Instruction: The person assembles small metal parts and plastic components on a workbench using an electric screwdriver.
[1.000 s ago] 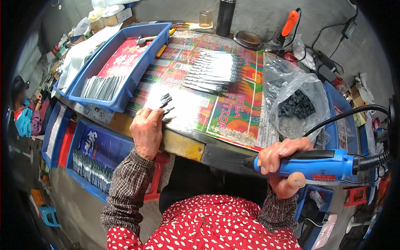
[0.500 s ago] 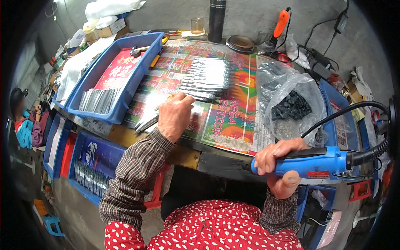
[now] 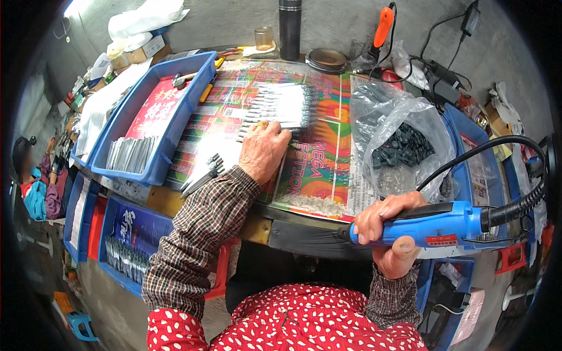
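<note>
My right hand (image 3: 391, 225) is wrapped round a blue electric screwdriver (image 3: 430, 225), its dark tip pointing left over the table's near edge. My left hand (image 3: 264, 153) rests at the near end of a row of slim metal pieces (image 3: 278, 105) with dark ends, laid side by side on a colourful printed sheet (image 3: 304, 169). Its fingers are curled together, and what they pinch, if anything, is hidden beneath them. Beside the left wrist lies a small group of similar dark-ended pieces (image 3: 204, 175).
An open clear plastic bag (image 3: 380, 140) holds small black parts (image 3: 404, 146). At left stands a blue tray (image 3: 161, 167) of thin metal strips; a lower blue bin (image 3: 120, 284) holds more pieces. A dark cylinder (image 3: 290, 29), an orange-handled tool (image 3: 383, 26) and cables line the back. Another person (image 3: 38, 187) sits far left.
My left hand has moved right and slightly up, away from the small group by its wrist, to the near end of the row. The right hand keeps its hold on the screwdriver. The view has shifted slightly.
</note>
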Demonstrator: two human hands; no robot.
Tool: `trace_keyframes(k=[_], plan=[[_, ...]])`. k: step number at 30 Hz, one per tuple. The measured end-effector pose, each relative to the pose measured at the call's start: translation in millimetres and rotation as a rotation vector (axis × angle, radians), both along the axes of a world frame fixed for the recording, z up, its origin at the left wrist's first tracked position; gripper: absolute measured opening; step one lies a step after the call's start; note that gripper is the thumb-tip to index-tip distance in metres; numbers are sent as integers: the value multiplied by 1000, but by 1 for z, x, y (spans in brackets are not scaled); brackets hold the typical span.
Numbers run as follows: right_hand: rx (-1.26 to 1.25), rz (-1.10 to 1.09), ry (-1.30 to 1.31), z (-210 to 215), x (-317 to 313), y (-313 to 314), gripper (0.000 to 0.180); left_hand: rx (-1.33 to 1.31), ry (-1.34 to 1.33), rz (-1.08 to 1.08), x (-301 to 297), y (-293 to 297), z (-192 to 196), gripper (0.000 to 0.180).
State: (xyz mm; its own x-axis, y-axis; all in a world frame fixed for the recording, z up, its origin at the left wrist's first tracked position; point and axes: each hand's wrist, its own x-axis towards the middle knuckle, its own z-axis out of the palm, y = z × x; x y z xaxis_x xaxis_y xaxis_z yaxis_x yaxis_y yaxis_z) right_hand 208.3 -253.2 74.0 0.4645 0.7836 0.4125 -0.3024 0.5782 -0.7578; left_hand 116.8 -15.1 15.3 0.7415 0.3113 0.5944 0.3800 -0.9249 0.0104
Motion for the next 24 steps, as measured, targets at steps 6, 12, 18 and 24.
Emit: trace_keyframes(k=[6, 12, 18, 24], plan=[[-11, -24, 12, -3, 0, 0, 52, 114, 66, 18, 1, 0, 0, 10], [-6, -48, -5, 0, 3, 0, 50, 196, 83, 20, 3, 0, -3, 10], [28, -115, -49, -1, 7, 1, 51, 248, 25, 60, 0, 0, 1, 13], [-48, -365, -237, -5, 16, 9, 54, 108, -211, -24, -2, 0, 0, 12]])
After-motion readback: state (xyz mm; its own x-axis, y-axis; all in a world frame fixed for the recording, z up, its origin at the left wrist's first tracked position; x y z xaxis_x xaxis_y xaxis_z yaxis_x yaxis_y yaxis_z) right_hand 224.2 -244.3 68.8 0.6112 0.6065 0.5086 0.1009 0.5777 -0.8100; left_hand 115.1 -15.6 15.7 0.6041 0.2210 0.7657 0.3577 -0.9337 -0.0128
